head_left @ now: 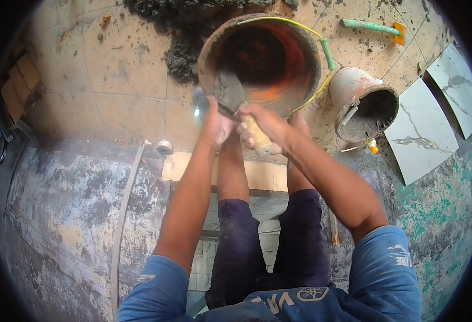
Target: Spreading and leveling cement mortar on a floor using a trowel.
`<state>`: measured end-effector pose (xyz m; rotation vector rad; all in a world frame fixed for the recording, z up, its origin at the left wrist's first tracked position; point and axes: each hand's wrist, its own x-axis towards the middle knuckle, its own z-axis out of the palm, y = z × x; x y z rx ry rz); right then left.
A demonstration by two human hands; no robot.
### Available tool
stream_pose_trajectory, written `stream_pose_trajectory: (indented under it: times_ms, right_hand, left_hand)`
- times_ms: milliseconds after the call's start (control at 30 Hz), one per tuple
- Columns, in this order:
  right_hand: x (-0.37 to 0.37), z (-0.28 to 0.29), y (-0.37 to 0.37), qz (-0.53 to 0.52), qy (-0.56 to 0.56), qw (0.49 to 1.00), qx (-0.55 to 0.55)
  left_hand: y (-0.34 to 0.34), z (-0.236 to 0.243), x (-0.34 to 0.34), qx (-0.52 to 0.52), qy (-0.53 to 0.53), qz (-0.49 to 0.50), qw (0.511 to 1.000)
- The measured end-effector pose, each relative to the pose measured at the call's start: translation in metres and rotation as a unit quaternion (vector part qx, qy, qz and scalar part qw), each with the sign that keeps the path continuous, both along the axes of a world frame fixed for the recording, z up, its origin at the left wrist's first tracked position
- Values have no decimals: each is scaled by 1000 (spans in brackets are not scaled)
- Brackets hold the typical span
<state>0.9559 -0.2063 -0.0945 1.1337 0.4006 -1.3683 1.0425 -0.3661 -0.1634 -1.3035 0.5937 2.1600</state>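
Observation:
My right hand (pixel 265 124) grips the pale wooden handle of a trowel (pixel 229 90). Its grey blade reaches over the near left rim of a large mortar-crusted bucket (pixel 312 43). Beside it, my left hand (pixel 218 124) is closed near the bucket's rim, around a dark narrow piece that I cannot make out. Orange shows on the bucket's inner wall, and its dark bottom is hard to see. A yellow wire with a green grip (pixel 327 53) forms the bucket's handle. Grey wet mortar (pixel 185 56) is heaped on the tiles behind and left of the bucket.
Right of the large bucket, a smaller dirty bucket (pixel 349 88) leans over. White marbled tiles (pixel 421 131) lie at the far right. A green-handled tool (pixel 370 27) lies at the back. On the left are a long strip (pixel 126 209), a tape roll (pixel 164 147) and brown blocks (pixel 21 86).

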Motion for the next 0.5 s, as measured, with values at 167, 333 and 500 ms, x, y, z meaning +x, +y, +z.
stream_pose_trajectory:
  times_ms: [167,333,500]
  right_hand:
    - [32,49,21,294,307,886,185]
    - [132,57,18,428,485,682,340]
    - [187,-16,-18,463,400,657,440]
  left_hand:
    - [-39,13,3,-106,-32,-114,987]
    - [-65,-10,-58,-280,90,-268,917]
    - [-51,-28,-108,-454,270,-384,757]
